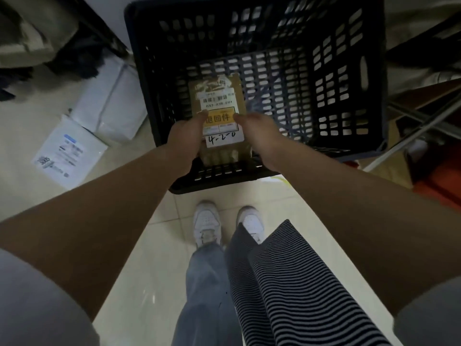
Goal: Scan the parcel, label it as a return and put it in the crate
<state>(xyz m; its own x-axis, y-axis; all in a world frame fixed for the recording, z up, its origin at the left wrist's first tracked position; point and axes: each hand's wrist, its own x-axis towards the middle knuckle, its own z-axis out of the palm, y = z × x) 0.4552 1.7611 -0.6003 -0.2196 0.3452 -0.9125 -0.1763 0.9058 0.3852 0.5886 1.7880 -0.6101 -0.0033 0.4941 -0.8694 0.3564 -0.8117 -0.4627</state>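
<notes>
A brown cardboard parcel (216,91) hangs over the inside of a black slotted plastic crate (349,78) that stands on the floor. The parcel carries a white barcode label, a yellow return sticker (219,118) and a handwritten number. My left hand (185,136) grips the parcel's left edge, thumb on the sticker. My right hand (260,131) grips its right edge, thumb on the sticker's right end. The parcel's lower part is hidden between my hands. I cannot tell whether the parcel touches the crate's bottom.
White mailer bags (109,101) and a labelled white pouch (67,151) lie on the tiled floor left of the crate. Dark clothing is piled at the top left. A metal frame (409,136) and orange items sit at the right. My feet stand just before the crate.
</notes>
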